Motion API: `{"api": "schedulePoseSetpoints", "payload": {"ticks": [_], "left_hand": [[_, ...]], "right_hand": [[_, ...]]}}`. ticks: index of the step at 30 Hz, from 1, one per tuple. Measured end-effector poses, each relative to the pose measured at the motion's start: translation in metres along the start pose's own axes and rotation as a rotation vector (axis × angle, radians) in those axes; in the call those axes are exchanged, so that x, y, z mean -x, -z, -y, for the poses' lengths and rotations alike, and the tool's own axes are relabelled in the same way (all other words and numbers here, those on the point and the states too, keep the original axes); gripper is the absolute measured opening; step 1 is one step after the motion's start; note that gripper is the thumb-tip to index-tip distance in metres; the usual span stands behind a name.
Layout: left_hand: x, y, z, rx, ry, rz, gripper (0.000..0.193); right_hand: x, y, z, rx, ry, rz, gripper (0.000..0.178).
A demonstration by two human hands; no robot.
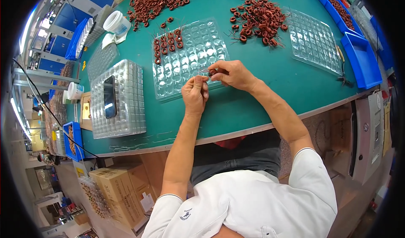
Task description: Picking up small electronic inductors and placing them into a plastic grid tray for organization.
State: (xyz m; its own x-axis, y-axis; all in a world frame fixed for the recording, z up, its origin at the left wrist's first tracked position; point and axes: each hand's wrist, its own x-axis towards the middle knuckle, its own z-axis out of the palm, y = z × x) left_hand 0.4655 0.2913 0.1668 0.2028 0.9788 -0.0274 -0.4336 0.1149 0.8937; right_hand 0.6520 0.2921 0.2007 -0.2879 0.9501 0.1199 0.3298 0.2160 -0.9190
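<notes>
Over the near edge of a clear plastic tray [185, 71] with round pockets, my two hands meet. Between the thumb and fingers of my right hand [237, 75] is a small dark red ring coil [212, 73] with thin wire leads. My left hand [195, 95] is closed in a pinch right beside it, at the leads; its fingertips partly hide what they grip. Several ring coils [168, 43] sit in short rows in the tray's far left pockets, wires sticking up. The other pockets I can see hold no coils.
Piles of red ring coils [263, 20] lie beyond the tray on the green table [270, 94]. At left, a phone [109, 97] rests on stacked clear trays [133, 98], near a white bucket [117, 23]. Another clear tray [314, 41] and blue bins [362, 60] are at right.
</notes>
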Motion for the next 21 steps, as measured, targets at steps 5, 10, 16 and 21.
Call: {"api": "schedulePoseSetpoints", "payload": {"ticks": [5,10,16,21], "left_hand": [[-0.002,-0.009,0.002,-0.063,0.009,0.012,0.032],[-0.002,-0.012,0.007,-0.224,-0.087,0.044,0.025],[0.000,-0.010,-0.001,-0.196,-0.085,-0.010,0.023],[0.004,-0.017,-0.006,-0.091,-0.031,-0.033,0.026]], "right_hand": [[0.001,-0.003,-0.009,0.081,0.314,-0.151,0.038],[0.003,-0.001,-0.012,0.067,0.255,-0.151,0.034],[0.001,-0.008,-0.005,0.196,0.334,-0.216,0.026],[0.004,-0.010,0.001,0.270,0.362,-0.228,0.022]]}}
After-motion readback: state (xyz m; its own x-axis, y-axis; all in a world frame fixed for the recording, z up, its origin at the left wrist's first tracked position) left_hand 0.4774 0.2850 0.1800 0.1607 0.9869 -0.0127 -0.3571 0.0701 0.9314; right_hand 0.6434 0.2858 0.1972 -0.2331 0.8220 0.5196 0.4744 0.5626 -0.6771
